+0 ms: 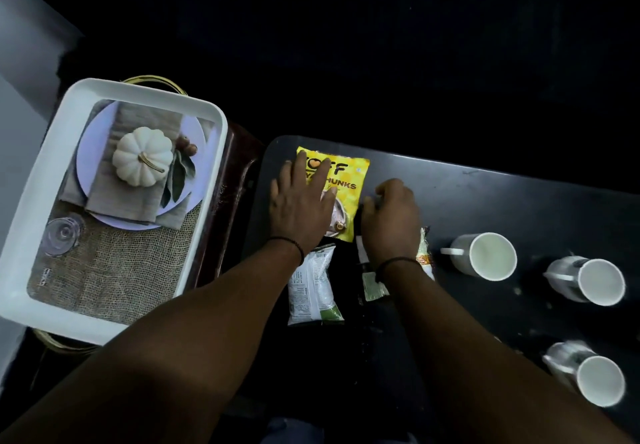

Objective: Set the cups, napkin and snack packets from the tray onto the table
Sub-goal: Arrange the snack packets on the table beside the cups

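Observation:
A white tray (41, 180) with a printed pumpkin-and-plate picture inside stands at the left; nothing lies in it. On the black table (519, 208), my left hand (301, 201) lies flat with spread fingers on a yellow snack packet (349, 180). My right hand (391, 218) is curled, fingers down, on a dark packet (367, 270) whose edge shows under the wrist. A white and green packet (313, 287) lies under my left wrist. An orange-edged packet (426, 253) peeks out right of my right wrist. Three white cups (485, 256) (592, 281) (592, 378) stand at the right.
The tray rests on a gold-rimmed stand (156, 80) beside a dark brown surface (228, 184). The surroundings beyond the table's far edge are dark. A grey wall or floor strip (20, 62) runs along the left.

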